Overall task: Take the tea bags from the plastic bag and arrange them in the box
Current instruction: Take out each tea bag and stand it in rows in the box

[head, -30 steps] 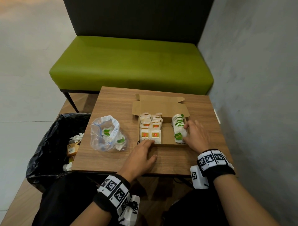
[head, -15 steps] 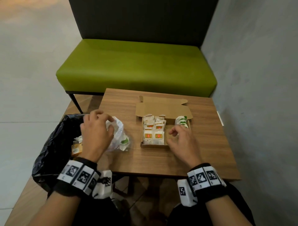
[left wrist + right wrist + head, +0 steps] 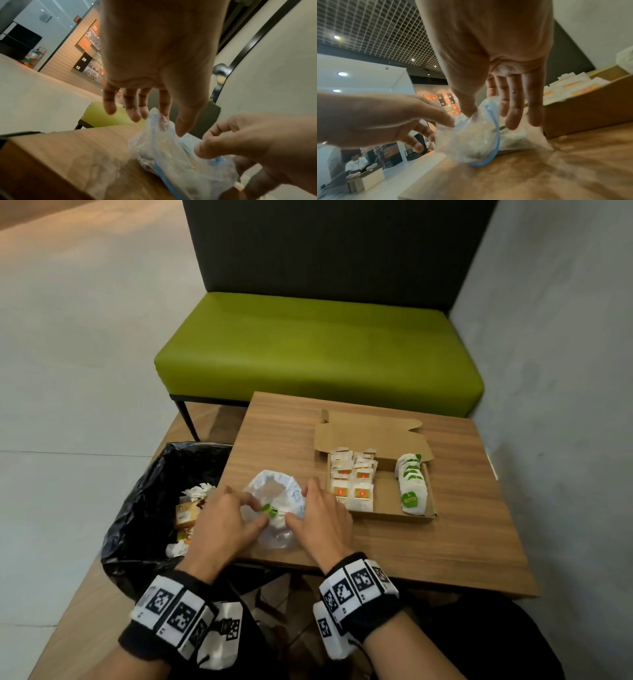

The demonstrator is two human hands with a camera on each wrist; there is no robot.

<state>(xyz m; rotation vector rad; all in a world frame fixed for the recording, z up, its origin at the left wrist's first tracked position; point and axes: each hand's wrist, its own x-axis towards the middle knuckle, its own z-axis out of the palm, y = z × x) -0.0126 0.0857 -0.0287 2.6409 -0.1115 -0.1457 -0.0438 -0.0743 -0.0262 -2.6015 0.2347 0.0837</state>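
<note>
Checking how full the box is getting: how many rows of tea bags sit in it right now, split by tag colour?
Orange-tagged rows: 2
Green-tagged rows: 1
Total: 3 rows in the box
At least one green-tagged bag also shows inside the plastic bag; it is not counted.

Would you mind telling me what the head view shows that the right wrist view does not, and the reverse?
Only the head view shows the green-tagged tea bags along the box's right side, the green bench and the black bin bag. Only the right wrist view shows a grid ceiling. Both show the left hand and right hand pinching the plastic bag, beside the box.
</note>
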